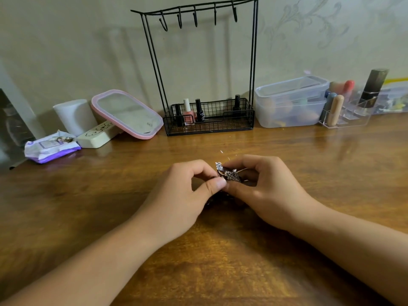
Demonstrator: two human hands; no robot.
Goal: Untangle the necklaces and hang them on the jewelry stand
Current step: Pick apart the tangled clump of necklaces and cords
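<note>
Both hands meet over the wooden counter (287,155), well in front of the black wire jewelry stand (205,69). The left hand (187,195) and right hand (267,191) each pinch the tangled necklaces (229,174), a small silvery knot held between the fingertips. The stand's hooks hang bare; nail polish bottles (194,112) sit in its basket.
</note>
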